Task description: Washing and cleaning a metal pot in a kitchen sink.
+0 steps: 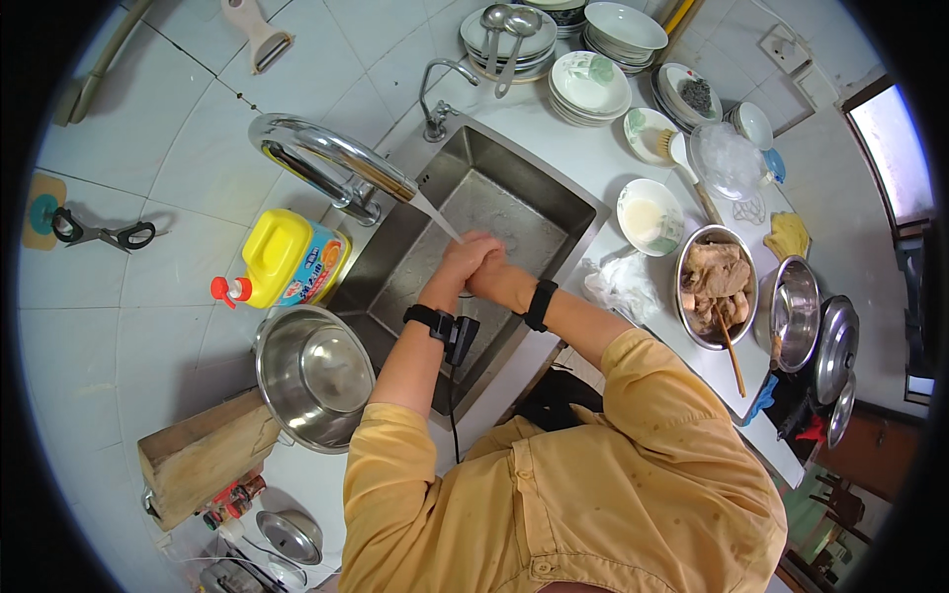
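Observation:
My left hand (468,256) and my right hand (492,276) are pressed together over a stainless steel sink (511,204). A stream of water (439,217) from the chrome gooseneck faucet (337,152) runs onto them. Their fingers overlap, so whether something small lies between the palms is hidden. Each wrist wears a black strap, and the left one also carries a small black device (461,341) with a cable.
Left of the sink stand a yellow detergent jug (285,259) and a steel pot (315,378). Stacked plates and bowls (591,83) line the far counter. On the right are a bowl of pale liquid (646,219), white plastic film (623,285) and a steel bowl of meat (715,278) with chopsticks.

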{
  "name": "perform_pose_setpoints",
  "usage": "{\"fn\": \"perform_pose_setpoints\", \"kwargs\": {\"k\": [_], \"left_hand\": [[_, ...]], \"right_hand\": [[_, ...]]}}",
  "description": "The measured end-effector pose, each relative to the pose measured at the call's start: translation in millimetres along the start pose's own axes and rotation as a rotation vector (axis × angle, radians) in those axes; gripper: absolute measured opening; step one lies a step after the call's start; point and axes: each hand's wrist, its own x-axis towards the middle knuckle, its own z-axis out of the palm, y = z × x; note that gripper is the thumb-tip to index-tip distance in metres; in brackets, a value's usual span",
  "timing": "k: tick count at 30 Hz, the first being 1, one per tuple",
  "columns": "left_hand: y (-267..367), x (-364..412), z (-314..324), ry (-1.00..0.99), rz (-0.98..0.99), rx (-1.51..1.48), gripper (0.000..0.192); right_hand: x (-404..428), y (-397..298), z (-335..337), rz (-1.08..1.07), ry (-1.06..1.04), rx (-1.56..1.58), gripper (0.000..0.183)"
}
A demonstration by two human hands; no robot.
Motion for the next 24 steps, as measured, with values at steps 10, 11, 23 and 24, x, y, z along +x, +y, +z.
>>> {"fn": "perform_pose_setpoints", "kwargs": {"k": [10,11,23,24], "left_hand": [[-7.6,-9.1,-9.0,0.1,0.087,0.561,0.053],[6.5,-5.5,15.0,0.058,0.123,0.581,0.053],[6.7,0.6,-3.1,-0.208,0.041,0.075,0.036],[4.5,1.4,-4.2,-0.216,0.047,0.015,0.032]], "right_hand": [[-5.7,-82.7,-94.5,0.362,-0.314,-0.421,0.051],[10.4,-39.1,-46.9,0.449,-0.076,-0.515,0.051],[-16.0,-48.1,-81.7,0.202,-0.2,-0.244,0.051],[-14.1,-46.6,-82.8,0.217,-0.216,-0.22,0.05]]}}
